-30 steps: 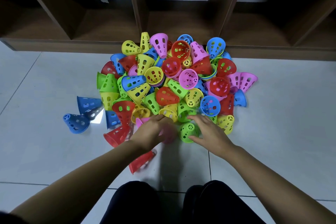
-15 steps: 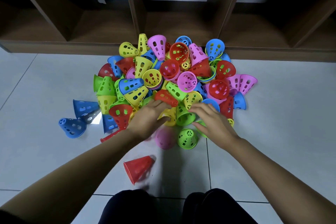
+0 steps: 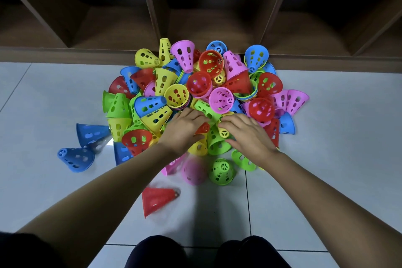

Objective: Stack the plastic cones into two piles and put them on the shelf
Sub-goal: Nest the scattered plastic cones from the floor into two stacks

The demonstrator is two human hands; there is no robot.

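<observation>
A heap of perforated plastic cones (image 3: 204,91) in red, yellow, green, blue and pink lies on the floor in front of the low wooden shelf (image 3: 121,28). Both hands are at the heap's near edge. My left hand (image 3: 182,130) grips a red cone (image 3: 204,128), whose tip shows between thumb and fingers. My right hand (image 3: 248,135) lies over a green cone (image 3: 217,144), with fingers and thumb round a yellow cone tip (image 3: 224,134). No stacked pile is visible.
Loose cones lie nearer to me: a red one (image 3: 156,200), a blurred pink one (image 3: 193,169) and a green one (image 3: 221,172). Two blue cones (image 3: 76,159) lie at the left. The shelf compartments hold nothing visible. My knees are at the bottom edge.
Both hands moved forward from the near edge into the heap. The left hand let go of a pink cone, which now lies on the floor. A red cone rolled toward me.
</observation>
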